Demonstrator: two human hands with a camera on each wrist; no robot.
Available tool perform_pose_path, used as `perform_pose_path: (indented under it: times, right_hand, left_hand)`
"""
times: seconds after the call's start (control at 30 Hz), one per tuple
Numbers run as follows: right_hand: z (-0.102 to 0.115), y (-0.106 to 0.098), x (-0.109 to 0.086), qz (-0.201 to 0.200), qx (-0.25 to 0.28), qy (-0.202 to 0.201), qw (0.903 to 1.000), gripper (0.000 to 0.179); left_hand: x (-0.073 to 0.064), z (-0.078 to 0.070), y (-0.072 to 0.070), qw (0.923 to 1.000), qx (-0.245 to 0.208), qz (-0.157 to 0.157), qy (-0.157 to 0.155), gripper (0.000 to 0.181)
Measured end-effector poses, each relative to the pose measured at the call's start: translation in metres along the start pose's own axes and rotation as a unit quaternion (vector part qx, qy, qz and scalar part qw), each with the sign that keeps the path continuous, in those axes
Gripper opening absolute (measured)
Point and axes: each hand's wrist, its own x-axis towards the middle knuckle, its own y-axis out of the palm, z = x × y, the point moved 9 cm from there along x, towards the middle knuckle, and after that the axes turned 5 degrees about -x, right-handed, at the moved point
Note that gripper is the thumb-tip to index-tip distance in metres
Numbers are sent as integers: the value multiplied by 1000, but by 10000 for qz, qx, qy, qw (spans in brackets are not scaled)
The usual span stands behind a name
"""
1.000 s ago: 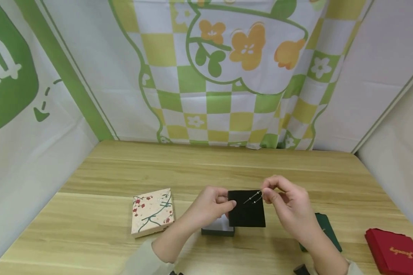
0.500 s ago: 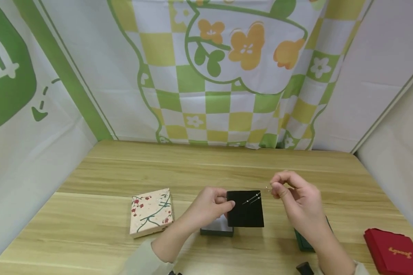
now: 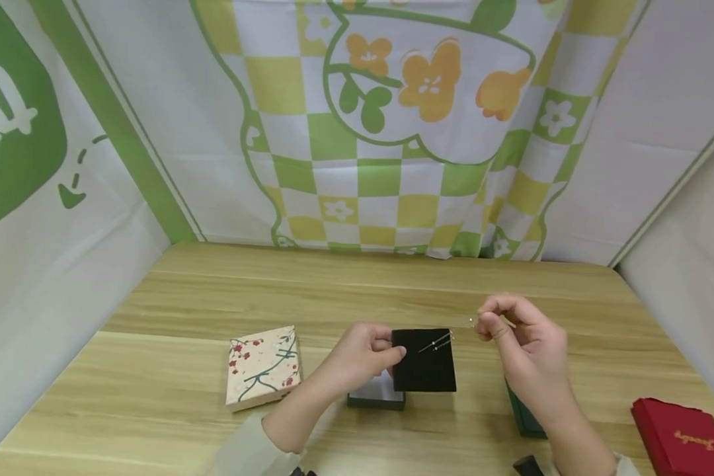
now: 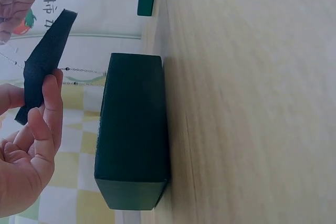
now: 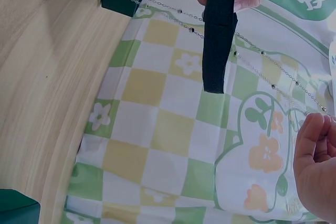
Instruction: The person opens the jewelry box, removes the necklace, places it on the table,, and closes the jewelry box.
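Now the left hand [image 3: 359, 357] and black card [image 3: 428, 373] partly hide a box [image 3: 376, 402].

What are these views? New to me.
No robot: a person wears the cameras. The wide view is from the head, looking forward and down; the two tilted ones are from the left and right wrists. The bare left hand holds a flat square black pad; the bare right hand pinches a thin silvery beaded chain; its strands show on both sides of the pad. On the light wood-grain table: a square cream flower-printed box, a red case with gold lettering and two dark green boxes.
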Motion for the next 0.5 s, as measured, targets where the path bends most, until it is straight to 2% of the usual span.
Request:
perform_pose_path:
  times: [0.07,0.3,0.5]
  right_hand:
    - [0,-1,0,-12,98,11,10000,3]
    - [4,-11,3,-356,691,-409,9961,11]
    - [4,-19,4,-532,819,-362,9946,18]
  left_hand:
    - [0,0,0,10000,-5,19,-16,41]
    - [0,4,-1,9998,150,-57,-94,41]
    - [1,6,-1,9998,142,-80,-106,41]
